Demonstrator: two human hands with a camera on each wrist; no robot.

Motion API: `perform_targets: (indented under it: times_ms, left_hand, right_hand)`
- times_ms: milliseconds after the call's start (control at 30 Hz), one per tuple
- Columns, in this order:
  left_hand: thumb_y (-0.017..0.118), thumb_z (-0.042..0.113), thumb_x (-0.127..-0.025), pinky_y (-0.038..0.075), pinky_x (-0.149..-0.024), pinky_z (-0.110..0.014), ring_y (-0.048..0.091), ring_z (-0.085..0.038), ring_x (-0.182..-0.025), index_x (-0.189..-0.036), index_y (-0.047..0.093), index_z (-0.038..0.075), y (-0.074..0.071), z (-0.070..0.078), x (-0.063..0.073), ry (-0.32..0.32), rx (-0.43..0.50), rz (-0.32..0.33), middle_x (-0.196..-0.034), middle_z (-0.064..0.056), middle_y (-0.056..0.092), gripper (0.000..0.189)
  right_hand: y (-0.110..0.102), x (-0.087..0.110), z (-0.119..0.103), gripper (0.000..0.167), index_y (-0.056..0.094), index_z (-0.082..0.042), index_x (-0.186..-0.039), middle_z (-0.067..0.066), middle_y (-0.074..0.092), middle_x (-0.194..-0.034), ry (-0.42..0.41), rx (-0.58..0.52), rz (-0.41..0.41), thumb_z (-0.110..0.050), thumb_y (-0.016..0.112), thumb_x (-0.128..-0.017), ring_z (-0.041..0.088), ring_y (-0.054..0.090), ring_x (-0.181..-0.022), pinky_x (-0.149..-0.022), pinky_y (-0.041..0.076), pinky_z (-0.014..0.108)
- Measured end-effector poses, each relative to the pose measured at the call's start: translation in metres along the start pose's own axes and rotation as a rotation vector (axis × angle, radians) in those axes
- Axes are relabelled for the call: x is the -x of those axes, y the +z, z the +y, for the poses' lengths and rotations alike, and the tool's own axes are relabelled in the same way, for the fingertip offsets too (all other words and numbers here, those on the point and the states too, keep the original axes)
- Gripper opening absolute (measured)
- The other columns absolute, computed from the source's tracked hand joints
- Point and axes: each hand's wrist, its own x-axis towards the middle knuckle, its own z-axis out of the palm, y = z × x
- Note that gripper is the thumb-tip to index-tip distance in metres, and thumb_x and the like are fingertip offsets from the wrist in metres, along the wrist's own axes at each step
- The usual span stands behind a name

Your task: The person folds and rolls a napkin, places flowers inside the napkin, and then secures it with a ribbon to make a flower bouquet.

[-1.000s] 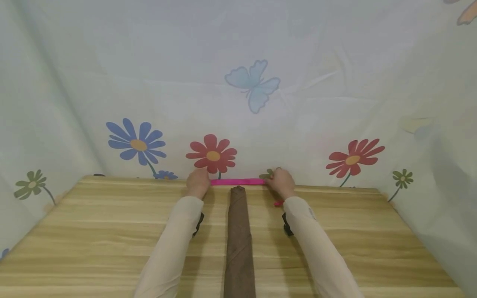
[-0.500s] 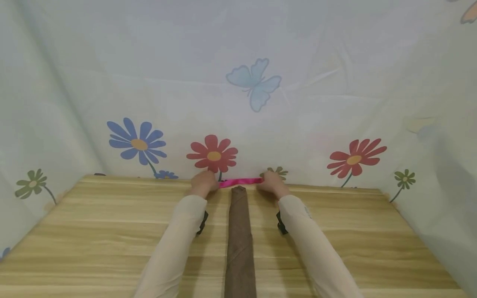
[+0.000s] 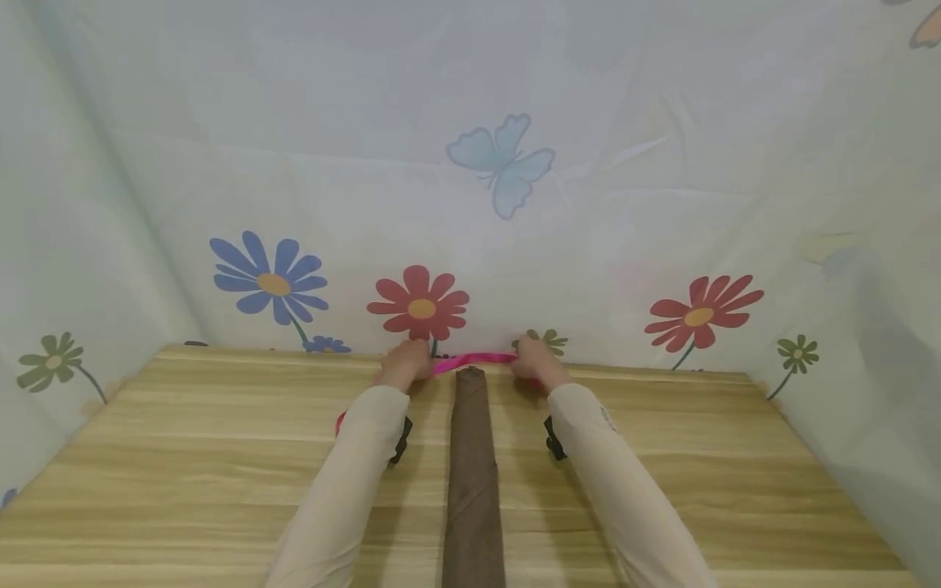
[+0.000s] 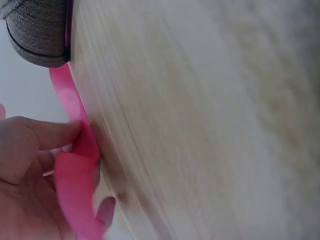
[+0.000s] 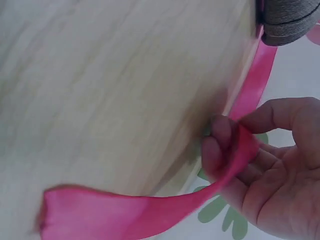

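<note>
A bright pink ribbon runs between the two hands at the table's far edge, just beyond the end of a long brown fabric roll. My left hand pinches the ribbon between thumb and fingers; in the left wrist view a length of ribbon droops over those fingers. My right hand pinches the other side, and its loose tail trails across the tabletop in the right wrist view. The roll's rounded grey-brown end appears close to the ribbon there.
The wood-grain table ends at a pale curtain printed with flowers and a butterfly, which hangs behind and at both sides. Dark wrist straps show under the light sleeves.
Both hands have come closer together, shortening the ribbon between them. The stretched ribbon has gone slack and curved. A bit of pink now shows beside the left sleeve.
</note>
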Motion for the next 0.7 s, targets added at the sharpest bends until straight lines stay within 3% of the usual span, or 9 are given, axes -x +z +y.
perform_targets:
  times_ms: [100,200,433,700]
  left_hand:
    - [0.055,0.009,-0.084,0.045,-0.068,-0.037,0.054,-0.025,-0.074,-0.091,0.06,0.002,-0.0009,0.0001,-0.0003,0.042,0.016,0.007,-0.086,-0.012,0.058,0.011]
    - [0.056,0.007,-0.083,0.044,-0.062,-0.032,0.052,-0.022,-0.068,-0.087,0.059,0.002,-0.0016,0.0015,-0.0012,0.085,0.042,0.019,-0.078,-0.01,0.056,0.008]
    - [0.053,0.007,-0.083,0.044,-0.065,-0.034,0.05,-0.023,-0.068,-0.073,0.054,0.003,0.001,0.0031,-0.0044,0.113,0.062,0.066,-0.076,-0.011,0.054,0.011]
    - [0.053,0.008,-0.084,0.045,-0.069,-0.037,0.052,-0.026,-0.073,-0.086,0.059,0.002,0.0062,0.0059,-0.0044,0.12,0.036,0.147,-0.084,-0.012,0.056,0.009]
  right_hand:
    - [0.0014,0.001,-0.0005,0.02,0.045,-0.008,-0.061,0.007,0.051,-0.068,0.001,0.011,0.003,-0.004,0.051,-0.08,0.017,0.045,-0.06,-0.059,0.043,0.03]
    - [0.0021,0.0041,0.0003,0.03,0.042,-0.009,-0.055,0.009,0.055,-0.072,-0.019,-0.017,0.029,-0.006,0.05,-0.083,0.014,0.041,-0.055,-0.056,0.04,0.027]
    - [0.0056,0.0056,0.0053,0.036,0.037,-0.013,-0.051,0.001,0.046,-0.063,-0.042,-0.1,0.079,-0.013,0.057,-0.081,0.009,0.03,-0.046,-0.046,0.029,0.023]
    - [0.0099,0.0,0.0087,0.042,0.037,-0.013,-0.051,-0.004,0.034,-0.05,0.055,-0.084,0.121,-0.023,0.067,-0.078,0.009,0.029,-0.044,-0.043,0.025,0.022]
